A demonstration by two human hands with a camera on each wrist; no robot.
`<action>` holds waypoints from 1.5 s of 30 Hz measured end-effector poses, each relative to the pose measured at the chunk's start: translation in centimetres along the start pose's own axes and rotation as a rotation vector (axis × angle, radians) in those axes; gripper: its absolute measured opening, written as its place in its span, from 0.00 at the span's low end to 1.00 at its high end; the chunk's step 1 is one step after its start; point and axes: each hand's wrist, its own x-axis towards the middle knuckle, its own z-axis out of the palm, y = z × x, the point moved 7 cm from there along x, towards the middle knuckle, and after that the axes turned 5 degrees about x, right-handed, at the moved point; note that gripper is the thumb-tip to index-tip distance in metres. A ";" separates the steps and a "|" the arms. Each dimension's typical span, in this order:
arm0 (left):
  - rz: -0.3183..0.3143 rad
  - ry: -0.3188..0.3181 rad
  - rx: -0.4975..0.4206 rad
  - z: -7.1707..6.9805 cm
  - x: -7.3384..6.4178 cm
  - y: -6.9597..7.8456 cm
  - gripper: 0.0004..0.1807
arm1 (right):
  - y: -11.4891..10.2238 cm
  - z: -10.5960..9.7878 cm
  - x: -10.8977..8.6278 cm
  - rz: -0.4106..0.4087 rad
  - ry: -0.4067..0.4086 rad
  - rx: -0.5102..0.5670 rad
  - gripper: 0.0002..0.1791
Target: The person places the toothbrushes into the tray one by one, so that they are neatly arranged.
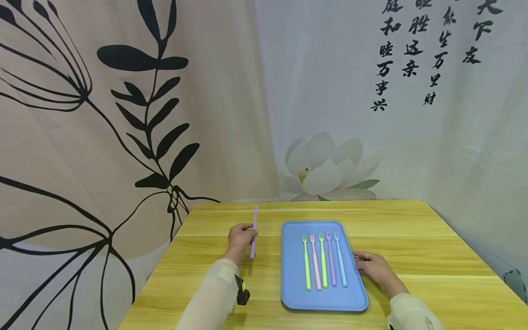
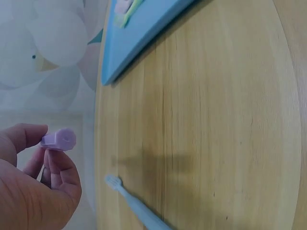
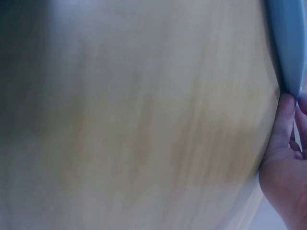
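Held upright over the table's left half, a purple toothbrush (image 1: 253, 247) has its bristle head pointing up and away. My left hand (image 1: 239, 240) pinches its handle between thumb and fingers; the left wrist view shows the handle's end (image 2: 66, 139). On the right, my right hand (image 1: 377, 269) grips the side rim of a blue tray (image 1: 293, 288), thumb and finger meeting at the edge in the right wrist view. Several toothbrushes lie side by side in the tray: green (image 1: 307, 266), pink (image 1: 316, 266), another green (image 1: 323, 263), purple (image 1: 332, 261) and blue (image 1: 341, 261).
A light blue-grey toothbrush (image 2: 139, 206) lies on the wooden table (image 1: 433, 256) in the left wrist view; the left arm seems to hide it from the head camera. Behind the table's far edge hangs a printed curtain (image 1: 231, 114).
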 end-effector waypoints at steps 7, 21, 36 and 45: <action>-0.003 -0.008 -0.017 1.3 -0.4 0.2 0.16 | 0.2 0.0 0.1 -0.002 0.002 0.002 0.26; -0.015 -0.058 -0.062 3.4 -1.7 0.8 0.15 | -0.1 -0.1 0.0 -0.012 0.007 0.008 0.27; 0.020 -0.105 -0.115 6.2 -3.4 1.0 0.14 | 0.1 0.0 0.1 -0.001 -0.005 -0.007 0.27; 0.001 -0.094 -0.098 8.0 -4.6 0.5 0.14 | 0.3 0.0 0.2 -0.005 -0.002 0.005 0.27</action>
